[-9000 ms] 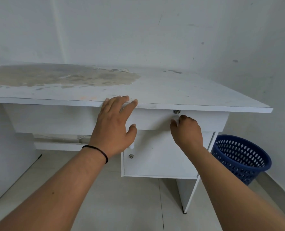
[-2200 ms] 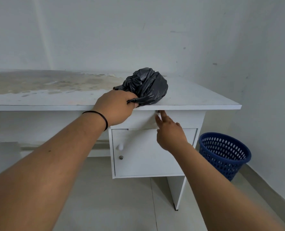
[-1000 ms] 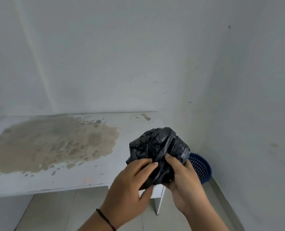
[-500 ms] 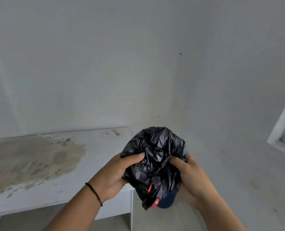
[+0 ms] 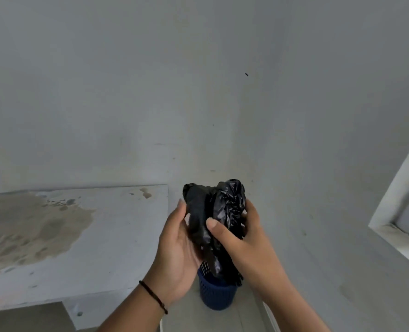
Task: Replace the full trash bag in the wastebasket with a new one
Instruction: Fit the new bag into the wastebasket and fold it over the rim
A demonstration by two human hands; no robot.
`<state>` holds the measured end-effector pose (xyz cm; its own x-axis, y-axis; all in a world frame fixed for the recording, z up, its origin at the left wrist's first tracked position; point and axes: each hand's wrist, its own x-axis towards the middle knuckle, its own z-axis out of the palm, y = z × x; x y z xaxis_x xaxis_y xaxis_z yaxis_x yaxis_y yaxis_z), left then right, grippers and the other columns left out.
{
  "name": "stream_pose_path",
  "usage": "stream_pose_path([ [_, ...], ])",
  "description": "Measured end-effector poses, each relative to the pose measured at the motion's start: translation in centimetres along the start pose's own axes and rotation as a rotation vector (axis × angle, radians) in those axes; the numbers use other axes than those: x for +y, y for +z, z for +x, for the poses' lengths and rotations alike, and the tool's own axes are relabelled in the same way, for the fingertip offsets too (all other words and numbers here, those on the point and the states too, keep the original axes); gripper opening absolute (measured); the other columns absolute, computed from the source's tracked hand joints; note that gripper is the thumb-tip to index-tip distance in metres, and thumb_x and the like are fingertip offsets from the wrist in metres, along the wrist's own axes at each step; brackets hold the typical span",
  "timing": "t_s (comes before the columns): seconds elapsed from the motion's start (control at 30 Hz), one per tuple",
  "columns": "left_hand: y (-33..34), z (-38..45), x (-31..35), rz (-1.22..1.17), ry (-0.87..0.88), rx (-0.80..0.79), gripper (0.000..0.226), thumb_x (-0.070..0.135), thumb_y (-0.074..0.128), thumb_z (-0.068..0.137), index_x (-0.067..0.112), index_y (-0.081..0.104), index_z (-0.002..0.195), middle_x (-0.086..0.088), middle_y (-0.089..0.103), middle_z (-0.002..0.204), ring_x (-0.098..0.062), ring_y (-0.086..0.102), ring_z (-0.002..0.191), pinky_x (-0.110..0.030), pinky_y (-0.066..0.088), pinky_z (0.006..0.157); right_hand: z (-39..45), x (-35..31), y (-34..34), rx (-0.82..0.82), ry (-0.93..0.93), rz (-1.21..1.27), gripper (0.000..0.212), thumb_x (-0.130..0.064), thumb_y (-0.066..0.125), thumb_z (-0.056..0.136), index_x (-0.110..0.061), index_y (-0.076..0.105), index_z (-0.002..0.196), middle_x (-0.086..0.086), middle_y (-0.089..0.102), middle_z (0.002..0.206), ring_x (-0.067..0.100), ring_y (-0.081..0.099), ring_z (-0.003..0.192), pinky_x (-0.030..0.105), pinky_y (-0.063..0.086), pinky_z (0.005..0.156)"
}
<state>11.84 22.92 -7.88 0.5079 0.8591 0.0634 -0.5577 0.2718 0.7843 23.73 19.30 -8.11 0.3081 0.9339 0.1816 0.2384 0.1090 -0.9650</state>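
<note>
White desk (image 5: 117, 238), stained toward its left edge; blue wastebasket (image 5: 216, 293) on floor past its right edge. Crumpled black trash bag (image 5: 213, 212) held above basket, left hand (image 5: 177, 250) cupping, right hand (image 5: 241, 238) fingers closed on it. Step, by judgement: unfolding; next, finding the mouth.

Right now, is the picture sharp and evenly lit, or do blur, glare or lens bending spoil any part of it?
Head view: light is soft and even, without hard shadows; the black bag shows small glossy highlights; both hands, left and right, look slightly soft; the wide lens slants the window frame at the right edge; the blue basket is mostly hidden.
</note>
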Motion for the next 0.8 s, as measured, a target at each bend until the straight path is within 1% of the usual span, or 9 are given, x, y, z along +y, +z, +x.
stream_pose_path([
  [0.13,-1.5,5.9,-1.1,0.161,-0.029,0.127,0.041,0.035,0.051,0.087,0.016,0.060,0.123,-0.006,0.069,0.115,-0.021,0.065,0.107,-0.036,0.051,0.087,4.8,2.2,-1.3,-0.010,0.048,0.007,0.039,-0.022,0.059,0.087,-0.044,0.052,0.119,-0.018,0.069,0.103,-0.001,0.065,0.097,0.033,0.053,0.092],
  [0.23,-3.6,10.7,-1.6,0.113,-0.057,0.211,0.033,0.023,0.051,0.091,0.012,0.062,0.120,-0.009,0.069,0.113,-0.025,0.066,0.104,-0.038,0.050,0.085,9.5,4.3,-3.5,0.063,0.224,0.393,0.033,-0.006,0.046,0.090,-0.024,0.064,0.111,0.001,0.074,0.102,0.020,0.070,0.094,0.043,0.054,0.087],
  [0.33,-5.3,15.5,-1.6,0.130,-0.076,0.220,0.032,0.020,0.051,0.091,0.012,0.062,0.120,-0.010,0.069,0.113,-0.029,0.065,0.105,-0.041,0.049,0.090,14.3,6.8,-6.8,0.137,0.389,0.566,0.030,-0.006,0.040,0.090,-0.006,0.066,0.106,0.012,0.074,0.096,0.026,0.071,0.083,0.037,0.053,0.069],
  [0.43,-6.3,20.2,-2.1,0.301,0.011,0.255,0.023,0.016,0.053,0.092,0.015,0.065,0.112,-0.007,0.072,0.106,-0.023,0.068,0.096,-0.037,0.053,0.080,18.4,9.6,-9.5,0.185,0.362,0.536,0.032,-0.016,0.039,0.091,-0.009,0.053,0.119,0.011,0.066,0.107,0.027,0.061,0.094,0.038,0.044,0.072],
  [0.53,-7.3,24.3,-3.5,0.587,0.097,0.250,0.018,0.017,0.055,0.093,0.025,0.067,0.104,0.002,0.073,0.102,-0.017,0.068,0.096,-0.035,0.053,0.083,21.1,10.9,-10.5,0.240,0.169,0.115,0.050,-0.037,0.051,0.093,-0.032,0.035,0.141,-0.011,0.048,0.136,0.011,0.044,0.128,0.034,0.035,0.102],
  [0.6,-8.0,26.3,-5.1,0.816,0.109,0.152,0.019,0.020,0.056,0.092,0.032,0.065,0.102,0.010,0.072,0.099,-0.009,0.068,0.096,-0.030,0.053,0.086,22.7,12.0,-9.9,0.080,0.000,-0.361,0.083,-0.050,0.063,0.080,-0.045,0.012,0.146,-0.027,0.024,0.144,-0.002,0.018,0.139,0.031,0.017,0.115],
  [0.67,-8.8,27.8,-7.5,0.979,0.074,0.020,0.021,0.020,0.055,0.092,0.035,0.064,0.103,0.014,0.071,0.100,-0.002,0.066,0.094,-0.022,0.052,0.086,24.9,15.0,-9.4,-0.117,-0.136,-0.783,0.101,-0.054,0.067,0.075,-0.046,-0.005,0.146,-0.029,0.009,0.145,-0.007,-0.004,0.138,0.038,-0.005,0.119],
  [0.73,-9.8,29.2,-10.5,1.027,0.062,-0.057,0.023,0.017,0.056,0.092,0.034,0.064,0.104,0.014,0.071,0.100,0.000,0.066,0.094,-0.022,0.051,0.087,26.9,18.7,-9.0,-0.297,-0.108,-0.813,0.095,-0.048,0.070,0.075,-0.046,0.007,0.146,-0.021,0.021,0.151,-0.001,0.010,0.142,0.042,-0.001,0.120],
  [0.8,-11.4,30.3,-13.8,1.034,0.105,-0.038,0.024,0.017,0.058,0.091,0.035,0.064,0.105,0.014,0.071,0.102,-0.003,0.066,0.096,-0.026,0.051,0.090,28.1,23.0,-8.7,-0.400,-0.038,-0.526,0.058,-0.032,0.073,0.077,-0.042,0.049,0.129,-0.013,0.059,0.129,0.005,0.055,0.120,0.042,0.037,0.110],
])
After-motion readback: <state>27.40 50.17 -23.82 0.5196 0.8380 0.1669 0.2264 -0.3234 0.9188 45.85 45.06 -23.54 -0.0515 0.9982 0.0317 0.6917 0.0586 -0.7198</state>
